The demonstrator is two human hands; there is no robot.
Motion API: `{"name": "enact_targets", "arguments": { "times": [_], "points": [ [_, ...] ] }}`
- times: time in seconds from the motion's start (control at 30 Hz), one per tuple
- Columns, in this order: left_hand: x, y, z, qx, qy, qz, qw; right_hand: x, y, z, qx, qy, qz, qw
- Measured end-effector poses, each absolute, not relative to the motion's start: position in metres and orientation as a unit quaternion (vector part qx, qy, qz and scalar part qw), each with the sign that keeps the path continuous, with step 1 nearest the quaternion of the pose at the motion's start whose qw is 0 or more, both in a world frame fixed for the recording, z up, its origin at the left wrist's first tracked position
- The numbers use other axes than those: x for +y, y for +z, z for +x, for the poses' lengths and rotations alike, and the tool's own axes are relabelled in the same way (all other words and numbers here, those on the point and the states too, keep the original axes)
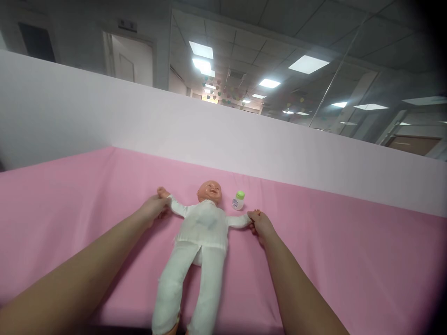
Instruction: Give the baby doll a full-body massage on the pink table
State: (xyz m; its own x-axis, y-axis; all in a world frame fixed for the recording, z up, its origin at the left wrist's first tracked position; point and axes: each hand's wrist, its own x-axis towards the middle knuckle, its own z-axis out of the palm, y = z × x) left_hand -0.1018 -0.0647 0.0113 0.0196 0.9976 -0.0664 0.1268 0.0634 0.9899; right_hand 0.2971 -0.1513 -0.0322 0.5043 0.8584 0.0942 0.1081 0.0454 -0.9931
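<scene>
A baby doll [202, 225] in a white top and white trousers lies on its back, head away from me, arms stretched out sideways. My left hand [156, 208] is closed around the doll's arm on the left side, near its wrist; the doll's small hand pokes out beyond my fingers. On the other side, my right hand [260, 224] pinches the doll's other arm at the sleeve end. Close to the doll's head, on the right, stands a small clear bottle [238, 201] with a green cap and a printed label. Neither of my hands touches it.
Pink cloth [335, 251] covers the surface under the doll. A white low wall [195, 125] runs along its back and left side. Beyond it are glass panels, a door [132, 60] and lit ceiling panels.
</scene>
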Motion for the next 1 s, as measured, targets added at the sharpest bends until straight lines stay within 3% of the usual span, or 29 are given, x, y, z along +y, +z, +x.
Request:
{"name": "enact_targets", "arguments": {
  "times": [0.17,0.3,0.53,0.63,0.83,1.0],
  "points": [
    [-0.076,0.017,-0.1,0.494,0.455,0.558,0.487,-0.166,-0.014,0.279,-0.402,0.258,-0.62,0.623],
    [-0.093,0.026,-0.094,0.379,0.444,0.672,0.456,-0.189,0.007,0.247,-0.527,0.199,-0.531,0.633],
    [-0.119,0.033,-0.08,0.308,0.297,0.838,0.338,-0.211,0.019,0.21,-0.769,0.174,-0.45,0.418],
    [-0.12,0.031,-0.078,0.291,0.275,0.853,0.335,-0.212,0.016,0.209,-0.784,0.161,-0.463,0.38],
    [-0.118,0.028,-0.072,0.369,0.321,0.815,0.31,-0.197,0.007,0.213,-0.692,0.208,-0.525,0.45],
    [-0.102,0.022,-0.079,0.476,0.399,0.726,0.295,-0.167,-0.005,0.242,-0.506,0.232,-0.572,0.602]
  ]
}}
